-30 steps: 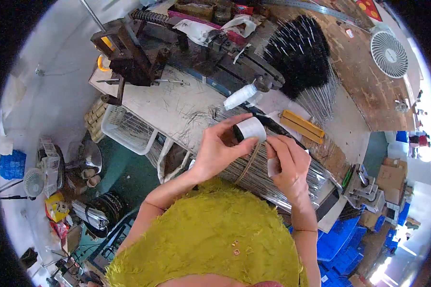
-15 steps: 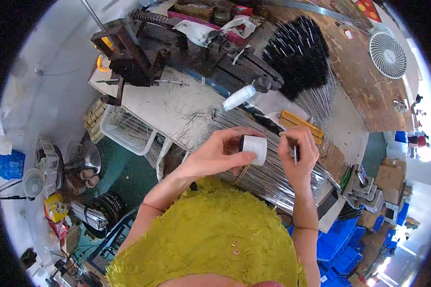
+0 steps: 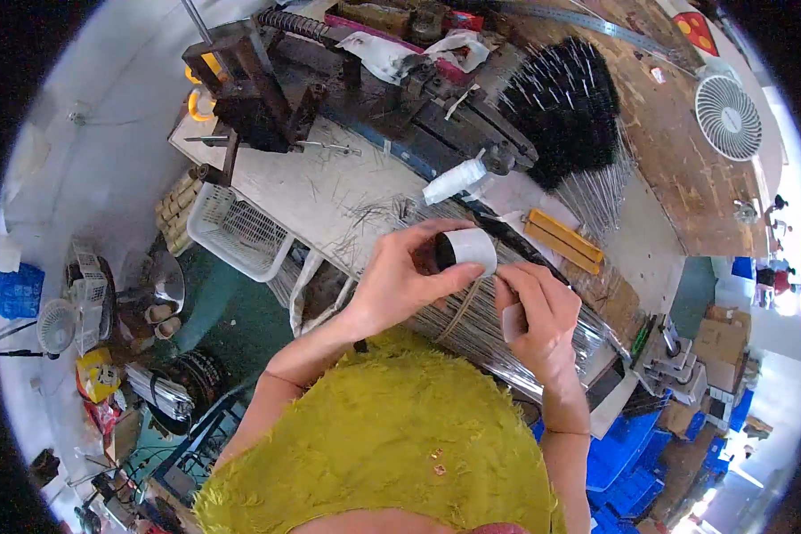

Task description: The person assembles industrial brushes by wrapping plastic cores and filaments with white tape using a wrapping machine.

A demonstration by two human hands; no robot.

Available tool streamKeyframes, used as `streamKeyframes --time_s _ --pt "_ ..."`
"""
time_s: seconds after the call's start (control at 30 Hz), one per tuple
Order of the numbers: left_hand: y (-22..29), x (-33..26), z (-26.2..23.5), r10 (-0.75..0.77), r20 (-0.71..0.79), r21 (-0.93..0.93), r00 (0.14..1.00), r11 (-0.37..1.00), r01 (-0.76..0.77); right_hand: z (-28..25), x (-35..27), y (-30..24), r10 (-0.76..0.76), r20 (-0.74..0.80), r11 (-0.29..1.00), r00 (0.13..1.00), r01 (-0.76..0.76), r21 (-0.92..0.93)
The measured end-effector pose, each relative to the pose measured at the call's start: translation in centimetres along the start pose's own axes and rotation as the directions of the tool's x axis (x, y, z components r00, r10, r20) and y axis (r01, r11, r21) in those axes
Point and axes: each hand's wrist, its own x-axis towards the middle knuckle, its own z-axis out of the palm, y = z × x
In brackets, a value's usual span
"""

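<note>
My left hand (image 3: 393,278) is wrapped round a short white cylinder (image 3: 472,249) with a dark left end, thumb along its lower side. What fills the dark end I cannot make out. Close against the cylinder's right side, my right hand (image 3: 547,319) has its fingers curled and pinched together. A small pale flat piece (image 3: 513,322) shows under those fingers; its kind is unclear. Below both hands lies a large bundle of thin metal wires (image 3: 481,334) on the bench. Beyond them are a white spool (image 3: 454,182) and a yellow-orange tray (image 3: 562,241).
A dark metal machine (image 3: 258,98) stands at the back left, near a white plastic basket (image 3: 240,231). Many black bristle brushes on wire stems (image 3: 565,116) are heaped at the back. A white fan (image 3: 728,117) is at the far right, and a small metal device (image 3: 672,356) sits at the right edge.
My right hand has moved left and down to the cylinder's side. The cylinder has tilted and shifted slightly up in my left hand. The whole view has shifted slightly.
</note>
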Motion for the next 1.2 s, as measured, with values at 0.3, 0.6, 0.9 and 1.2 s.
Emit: streamKeyframes --time_s 0.3,0.6,0.9,1.2 --pt "1.1 0.1 -1.4 0.048 0.192 0.063 0.980 0.996 -0.061 0.4 0.2 1.7 0.083 -0.024 0.987 0.996 -0.079 0.137" --pt "-1.2 1.8 -4.8 -0.042 -0.037 -0.689 0.998 0.725 0.005 0.3 1.5 0.1 -0.006 0.102 0.800 0.995 -0.056 0.597" --pt "-1.4 -0.3 -5.0 0.200 0.616 0.168 0.762 0.912 -0.375 2.4 5.0 2.3 -0.213 0.035 0.967 0.976 0.205 0.154" --pt "-0.7 1.7 -6.5 0.252 0.308 -0.950 0.917 0.028 0.312 0.3 4.9 -1.2 -0.318 0.420 0.728 0.850 -0.065 0.683"
